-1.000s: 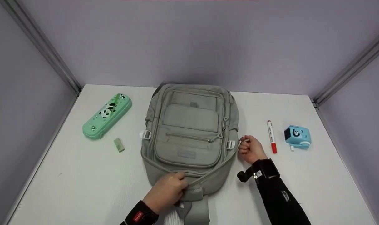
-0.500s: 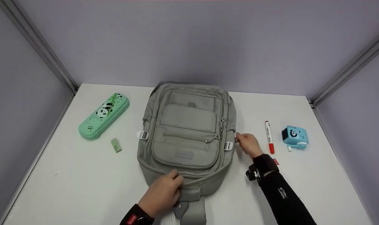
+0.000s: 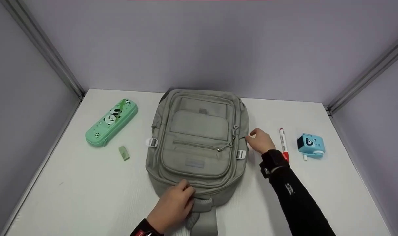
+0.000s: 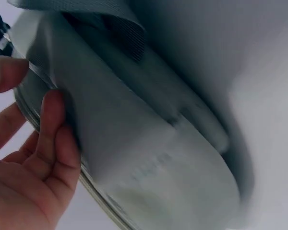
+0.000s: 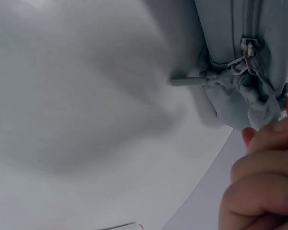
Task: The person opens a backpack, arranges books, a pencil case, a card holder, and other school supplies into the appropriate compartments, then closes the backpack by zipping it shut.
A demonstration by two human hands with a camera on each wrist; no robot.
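The table (image 3: pixel 87 196) extends beneath the left hand (image 3: pixel 173 205) and the right hand (image 3: pixel 260 141). The bag (image 3: pixel 199 124) lies flat on it, mostly beyond the left grip and to the left of the right grip. The case (image 3: pixel 112 123) lies beyond the left grip, well to its left. The left hand holds the bag's near edge, fingers over the zip (image 4: pixel 102 203). The right hand pinches at the bag's side edge; whether on fabric or a pull tab cannot be told. The sharpener (image 3: pixel 311 145) stands right of the right grip, well apart. The marker (image 3: pixel 283 142) lies nearer on that side, its red end beside the wristband (image 3: pixel 273 159). The eraser (image 3: pixel 124 153) lies left of and beyond the left grip. Step in hand, as judged: working the zip edge. The next move calls for bracing the near edge and drawing evenly along the side seam.
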